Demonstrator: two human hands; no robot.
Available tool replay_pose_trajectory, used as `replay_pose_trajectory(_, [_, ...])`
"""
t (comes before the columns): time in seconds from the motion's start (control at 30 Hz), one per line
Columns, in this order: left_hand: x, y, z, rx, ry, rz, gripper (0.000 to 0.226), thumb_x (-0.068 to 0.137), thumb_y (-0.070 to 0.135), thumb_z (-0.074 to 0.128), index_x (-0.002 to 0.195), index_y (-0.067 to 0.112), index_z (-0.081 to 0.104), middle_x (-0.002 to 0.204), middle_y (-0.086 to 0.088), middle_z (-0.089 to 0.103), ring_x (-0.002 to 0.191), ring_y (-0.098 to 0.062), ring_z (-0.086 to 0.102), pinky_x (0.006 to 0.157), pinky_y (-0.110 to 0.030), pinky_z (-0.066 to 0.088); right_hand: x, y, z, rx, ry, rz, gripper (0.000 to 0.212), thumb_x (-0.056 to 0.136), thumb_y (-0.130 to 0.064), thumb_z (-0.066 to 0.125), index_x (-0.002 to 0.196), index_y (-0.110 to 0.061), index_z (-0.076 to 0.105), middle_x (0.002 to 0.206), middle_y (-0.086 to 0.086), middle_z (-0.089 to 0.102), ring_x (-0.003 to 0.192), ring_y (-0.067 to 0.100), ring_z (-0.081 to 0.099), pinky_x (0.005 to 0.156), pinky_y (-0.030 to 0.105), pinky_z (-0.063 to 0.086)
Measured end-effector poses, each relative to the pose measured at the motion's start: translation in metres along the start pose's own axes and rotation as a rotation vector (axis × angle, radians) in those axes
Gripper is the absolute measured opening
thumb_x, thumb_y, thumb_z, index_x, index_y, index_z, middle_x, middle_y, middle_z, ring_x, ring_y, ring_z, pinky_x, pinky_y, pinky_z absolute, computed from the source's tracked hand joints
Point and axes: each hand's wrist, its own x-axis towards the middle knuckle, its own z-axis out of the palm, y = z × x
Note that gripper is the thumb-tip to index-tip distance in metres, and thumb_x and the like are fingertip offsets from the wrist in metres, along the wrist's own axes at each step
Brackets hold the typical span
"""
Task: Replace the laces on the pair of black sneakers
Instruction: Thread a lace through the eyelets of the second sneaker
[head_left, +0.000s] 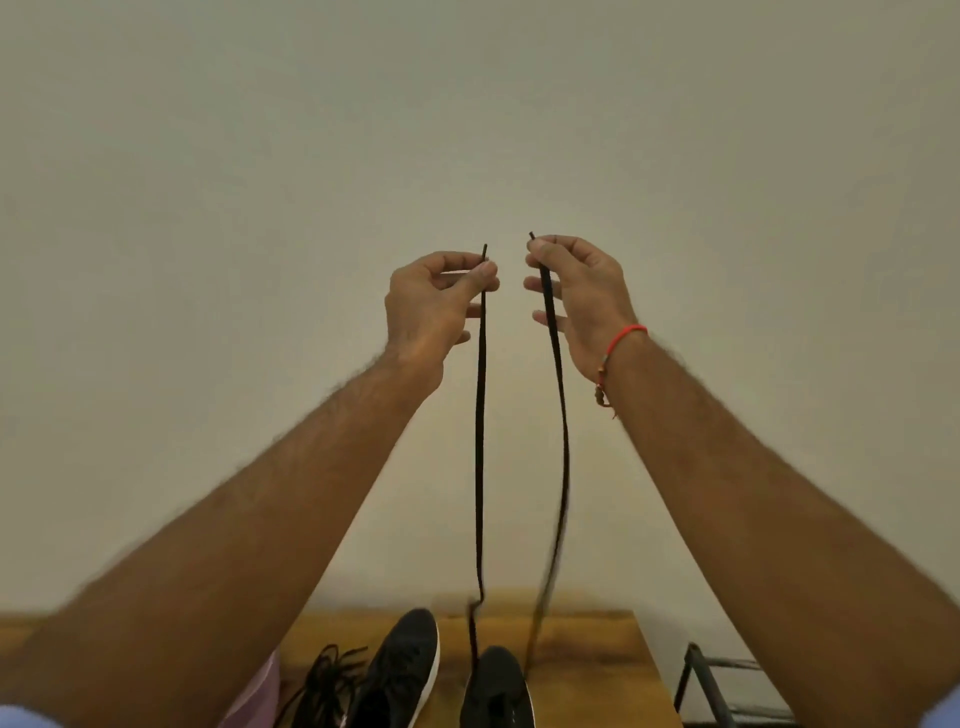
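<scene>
While my arms reach up toward the pale wall (208, 156), my left hand (431, 306) pinches one tip of the black lace (479, 441) and my right hand (582, 296) pinches the other tip. Both strands hang down to the right sneaker (496, 691) on the wooden table (587, 654). Just beside it sit the left sneaker (400, 670) and a loose tangle of laces (322, 680).
</scene>
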Motion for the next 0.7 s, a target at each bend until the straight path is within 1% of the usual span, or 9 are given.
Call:
replay_pose_trajectory(0.1, [0.009,0.022,0.006,0.012,0.01,0.028,0.014,0.093,0.037,0.073,0.105,0.028,0.073,0.093,0.013,0.077,0.084,-0.012,0.074,0.081,-0.043,0.061,0.011,-0.019,0.004,0.018,-0.019,-0.019,0.014,0.09,-0.032,0.069,0.101,-0.024,0.069,0.1,-0.007,0.068,0.101,0.017,0.067,0.092,0.047,0.052])
replay_pose_trajectory(0.23, [0.019,0.045,0.011,0.005,0.052,0.024,0.017,0.09,0.039,0.075,0.104,0.029,0.076,0.104,0.014,0.073,0.101,-0.014,0.069,0.08,-0.04,0.059,0.02,-0.035,0.011,0.042,-0.042,-0.035,0.013,0.09,-0.03,0.069,0.101,-0.023,0.069,0.099,-0.008,0.067,0.096,0.016,0.066,0.087,0.044,0.052])
replay_pose_trajectory(0.27, [0.021,0.049,0.012,0.001,0.051,0.019,0.017,0.09,0.039,0.076,0.103,0.029,0.076,0.106,0.014,0.072,0.105,-0.014,0.066,0.082,-0.04,0.058,0.022,-0.038,0.012,0.048,-0.046,-0.031,0.011,0.09,-0.03,0.069,0.099,-0.025,0.069,0.101,-0.009,0.068,0.099,0.016,0.066,0.089,0.045,0.052])
replay_pose_trajectory(0.33, [0.025,0.056,0.013,-0.008,0.045,0.013,0.017,0.088,0.039,0.077,0.103,0.03,0.075,0.109,0.014,0.071,0.11,-0.013,0.063,0.093,-0.04,0.054,0.024,-0.041,0.013,0.065,-0.05,-0.022,0.008,0.089,-0.031,0.07,0.096,-0.027,0.069,0.105,-0.009,0.068,0.106,0.019,0.065,0.093,0.049,0.051])
replay_pose_trajectory(0.4, [0.028,0.061,0.015,-0.021,0.034,0.001,0.019,0.088,0.038,0.078,0.104,0.029,0.075,0.111,0.013,0.07,0.111,-0.012,0.061,0.1,-0.041,0.049,0.025,-0.042,0.014,0.093,-0.052,-0.008,0.007,0.089,-0.031,0.071,0.095,-0.028,0.069,0.105,-0.01,0.068,0.106,0.019,0.064,0.092,0.049,0.05])
replay_pose_trajectory(0.47, [0.031,0.064,0.017,-0.036,0.022,-0.012,0.022,0.088,0.037,0.078,0.107,0.027,0.075,0.11,0.014,0.07,0.107,-0.008,0.059,0.1,-0.038,0.046,0.026,-0.043,0.015,0.128,-0.054,0.004,0.008,0.089,-0.031,0.071,0.096,-0.027,0.068,0.105,-0.011,0.068,0.106,0.018,0.063,0.089,0.048,0.049])
replay_pose_trajectory(0.5, [0.033,0.065,0.018,-0.047,0.013,-0.017,0.022,0.088,0.036,0.078,0.107,0.025,0.076,0.107,0.015,0.069,0.101,-0.002,0.057,0.099,-0.036,0.044,0.026,-0.044,0.016,0.146,-0.051,0.011,0.009,0.089,-0.031,0.072,0.096,-0.027,0.069,0.107,-0.011,0.068,0.106,0.018,0.062,0.09,0.049,0.048])
replay_pose_trajectory(0.57, [0.036,0.068,0.019,-0.069,-0.005,-0.023,0.022,0.088,0.035,0.078,0.107,0.024,0.076,0.1,0.018,0.067,0.089,0.007,0.052,0.095,-0.034,0.04,0.027,-0.048,0.017,0.178,-0.04,0.028,0.008,0.088,-0.032,0.073,0.093,-0.028,0.069,0.109,-0.012,0.067,0.108,0.017,0.061,0.095,0.052,0.044])
replay_pose_trajectory(0.7, [0.043,0.068,0.022,-0.085,-0.038,-0.01,0.018,0.09,0.032,0.076,0.106,0.023,0.075,0.094,0.02,0.064,0.082,0.011,0.047,0.092,-0.028,0.034,0.029,-0.053,0.021,0.225,-0.014,0.06,0.008,0.083,-0.034,0.077,0.089,-0.03,0.073,0.122,-0.01,0.067,0.119,0.02,0.056,0.106,0.061,0.035])
